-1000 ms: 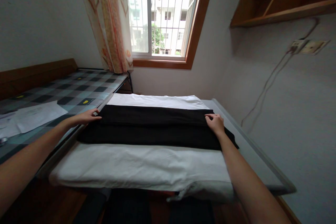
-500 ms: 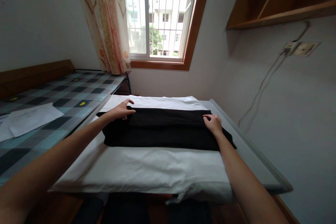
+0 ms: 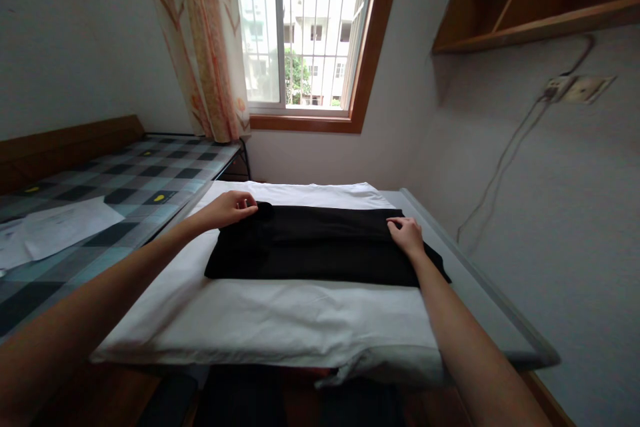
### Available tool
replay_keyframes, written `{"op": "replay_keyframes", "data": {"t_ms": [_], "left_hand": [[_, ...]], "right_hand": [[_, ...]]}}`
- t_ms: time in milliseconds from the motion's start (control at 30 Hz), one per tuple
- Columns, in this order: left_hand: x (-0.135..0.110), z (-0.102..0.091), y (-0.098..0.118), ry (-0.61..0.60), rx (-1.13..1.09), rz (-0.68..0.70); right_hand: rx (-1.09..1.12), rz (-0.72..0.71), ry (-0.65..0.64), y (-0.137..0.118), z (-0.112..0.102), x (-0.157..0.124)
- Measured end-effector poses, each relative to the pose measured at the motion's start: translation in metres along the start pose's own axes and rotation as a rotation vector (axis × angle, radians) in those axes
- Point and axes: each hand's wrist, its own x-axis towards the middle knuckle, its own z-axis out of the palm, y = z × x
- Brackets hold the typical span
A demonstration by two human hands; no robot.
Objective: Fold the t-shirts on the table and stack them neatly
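Two hands worked on my remote feed: the left hand (image 3: 227, 209) pinched a folded black garment (image 3: 320, 253) near its far left corner, while the right hand (image 3: 407, 237) touched the far right end, fingers narrow; whether it gripped, I couldn't tell. The garment lay across a white cloth (image 3: 265, 320), well inside the table (image 3: 493, 310)'s left edge, nearer its right edge.
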Motion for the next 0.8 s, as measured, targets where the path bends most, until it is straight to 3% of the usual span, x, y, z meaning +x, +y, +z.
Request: {"op": "replay_keyframes", "data": {"t_ms": [167, 333, 500, 567, 667, 800], "left_hand": [[-0.023, 0.009, -0.014, -0.023, 0.112, -0.032], [-0.040, 0.047, 0.008, 0.036, 0.283, 0.225], [-0.046, 0.073, 0.023, 0.097, 0.585, 0.305], [-0.049, 0.071, 0.019, 0.151, 0.584, 0.277], [-0.063, 0.051, -0.001, 0.321, 0.456, 0.139], [-0.095, 0.012, -0.054, 0.495, 0.284, -0.235]], "right_hand": [[-0.003, 0.005, -0.006, 0.000, 0.000, 0.000], [0.006, 0.011, -0.001, 0.001, 0.000, 0.000], [0.006, -0.003, 0.005, 0.002, 0.000, 0.000], [0.005, -0.011, 0.006, 0.002, 0.000, 0.000], [0.005, -0.010, 0.001, 0.001, 0.000, 0.000], [-0.003, 0.011, -0.005, 0.000, 0.000, 0.001]]}}
